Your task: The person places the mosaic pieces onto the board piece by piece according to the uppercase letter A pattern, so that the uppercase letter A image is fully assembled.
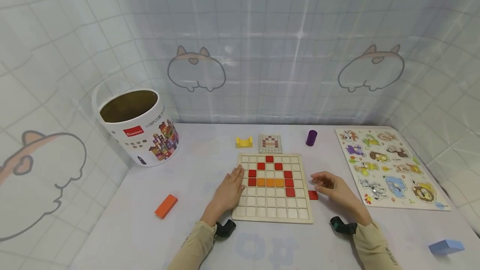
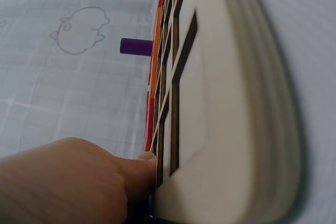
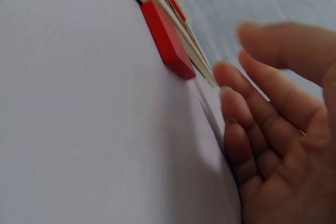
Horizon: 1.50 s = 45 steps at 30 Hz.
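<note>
A wooden grid board [image 1: 271, 213] lies on the table with red tiles [image 1: 269, 159] and a row of orange tiles [image 1: 270, 182] set in its squares. My left hand [image 1: 229, 189] rests against the board's left edge, fingers extended. Off the right edge lies a loose red tile [image 1: 313, 195], flat on the table. Beside it hovers my right hand [image 1: 333, 186], fingers loosely bent; the right wrist view shows nothing in its grasp and a gap between the fingertips and the red tile [image 3: 167, 43]. Behind the board sits a small card [image 1: 270, 143] printed with a similar pattern.
A large white bucket [image 1: 138, 145] stands at the back left. Around the board are a yellow block [image 1: 244, 142], a purple cylinder [image 1: 311, 138], an orange block [image 1: 166, 206] and a blue block [image 1: 446, 247]. An animal puzzle board [image 1: 390, 168] lies on the right.
</note>
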Each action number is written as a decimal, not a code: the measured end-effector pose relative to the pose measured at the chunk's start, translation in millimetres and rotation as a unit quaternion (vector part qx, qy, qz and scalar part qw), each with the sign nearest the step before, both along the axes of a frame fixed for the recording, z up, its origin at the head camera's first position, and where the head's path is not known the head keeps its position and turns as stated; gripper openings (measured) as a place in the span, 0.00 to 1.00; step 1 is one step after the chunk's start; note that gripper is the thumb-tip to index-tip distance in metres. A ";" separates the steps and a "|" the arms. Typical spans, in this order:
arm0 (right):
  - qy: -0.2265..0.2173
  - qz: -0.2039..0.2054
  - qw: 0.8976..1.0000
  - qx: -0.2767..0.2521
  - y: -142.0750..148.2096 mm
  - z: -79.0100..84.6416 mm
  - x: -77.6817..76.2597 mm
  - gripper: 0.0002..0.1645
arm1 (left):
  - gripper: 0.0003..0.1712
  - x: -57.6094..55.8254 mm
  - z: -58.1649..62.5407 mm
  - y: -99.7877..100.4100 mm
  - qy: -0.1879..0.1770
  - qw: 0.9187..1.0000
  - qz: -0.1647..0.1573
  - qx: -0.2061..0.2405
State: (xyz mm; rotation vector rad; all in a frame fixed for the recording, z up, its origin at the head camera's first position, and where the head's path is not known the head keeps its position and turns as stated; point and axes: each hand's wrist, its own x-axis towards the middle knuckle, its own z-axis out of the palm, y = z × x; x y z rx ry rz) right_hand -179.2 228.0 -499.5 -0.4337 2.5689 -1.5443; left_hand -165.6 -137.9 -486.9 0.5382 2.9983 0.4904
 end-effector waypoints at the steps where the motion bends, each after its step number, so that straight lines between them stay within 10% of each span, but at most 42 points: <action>1: -0.001 0.006 1.000 0.005 1.1 -0.1 1.4 0.19 | 0.32 -0.2 -0.1 0.0 0.000 1.000 0.000 -0.002; 11: 0.028 0.087 0.995 0.036 2.8 1.9 6.0 0.21 | 0.32 0.1 -3.1 0.3 0.005 1.000 0.001 -0.007; 45: -0.018 -0.043 0.999 0.026 2.8 4.9 -8.4 0.15 | 0.31 0.5 1.5 -0.2 0.009 1.000 -0.004 0.000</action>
